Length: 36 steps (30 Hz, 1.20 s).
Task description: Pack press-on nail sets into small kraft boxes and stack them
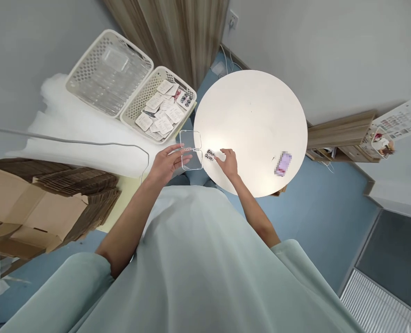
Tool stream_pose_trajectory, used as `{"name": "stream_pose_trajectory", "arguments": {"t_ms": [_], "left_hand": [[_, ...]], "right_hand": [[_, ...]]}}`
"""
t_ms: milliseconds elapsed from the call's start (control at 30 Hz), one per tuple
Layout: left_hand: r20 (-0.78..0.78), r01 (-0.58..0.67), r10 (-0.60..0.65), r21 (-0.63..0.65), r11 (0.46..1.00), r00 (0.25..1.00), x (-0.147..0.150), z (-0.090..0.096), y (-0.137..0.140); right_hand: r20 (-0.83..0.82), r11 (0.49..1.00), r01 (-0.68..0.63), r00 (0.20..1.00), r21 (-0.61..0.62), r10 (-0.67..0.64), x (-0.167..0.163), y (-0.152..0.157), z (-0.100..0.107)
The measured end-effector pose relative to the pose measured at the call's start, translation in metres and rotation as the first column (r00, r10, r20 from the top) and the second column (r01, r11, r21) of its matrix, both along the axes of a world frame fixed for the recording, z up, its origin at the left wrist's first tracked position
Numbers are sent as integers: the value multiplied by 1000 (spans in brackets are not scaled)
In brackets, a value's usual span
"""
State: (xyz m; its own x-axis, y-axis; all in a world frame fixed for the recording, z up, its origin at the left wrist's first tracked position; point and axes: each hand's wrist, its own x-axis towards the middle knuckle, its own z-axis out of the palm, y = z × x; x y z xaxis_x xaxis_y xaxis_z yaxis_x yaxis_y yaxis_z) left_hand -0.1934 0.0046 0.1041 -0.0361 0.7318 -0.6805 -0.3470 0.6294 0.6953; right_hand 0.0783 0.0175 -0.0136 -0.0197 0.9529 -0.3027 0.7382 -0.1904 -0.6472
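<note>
My left hand [169, 163] pinches a clear plastic box [191, 159] by its left side. The box stands unfolded on its hinge, its two see-through halves one above the other, with nothing visible inside. Just right of it, my right hand [229, 163] has thumb and fingers closed on the edge of a small white card [210, 155] bearing dark pieces in rows. What the dark pieces are is too small to tell. Card and right hand are over the left edge of a round white table [254, 111]; I cannot tell whether the card touches it.
At the left, one white basket [87, 51] holds many clear boxes; beside it another basket [132, 107] holds loose cards. Flattened cardboard cartons [52, 203] are stacked at lower left. A blurred purple item [283, 163] lies on the table. A grey cable [70, 138] crosses white wrapping.
</note>
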Motion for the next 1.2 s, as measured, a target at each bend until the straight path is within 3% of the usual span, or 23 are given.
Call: {"name": "stream_pose_trajectory", "arguments": {"t_ms": [167, 300, 467, 667, 833, 933, 1067, 1200], "left_hand": [[-5, -49, 49, -7, 999, 999, -20, 3, -8], [-3, -83, 83, -10, 997, 997, -27, 5, -8], [25, -81, 81, -1, 997, 996, -31, 4, -7], [25, 4, -5, 39, 999, 1000, -31, 3, -4], [74, 89, -93, 54, 995, 993, -20, 5, 5], [94, 141, -146, 56, 988, 985, -6, 4, 11], [120, 209, -213, 50, 977, 970, 20, 2, 17], [141, 282, -291, 79, 956, 946, 46, 1, 22]], "right_hand": [[238, 978, -64, 965, -199, 112, -22, 19, -41], [290, 980, -79, 948, -184, 131, -33, 20, -55], [277, 983, -62, 955, -171, 108, -37, 18, -61], [204, 974, 33, 979, -223, 13, -31, 9, -51], [73, 979, 152, 987, -139, -143, -8, -8, -29], [-26, 969, 241, 970, -56, -243, 14, -15, -6], [-173, 909, 410, 903, 71, -394, 39, -19, 46], [-319, 849, 486, 854, 208, -411, 47, -21, 107]]}}
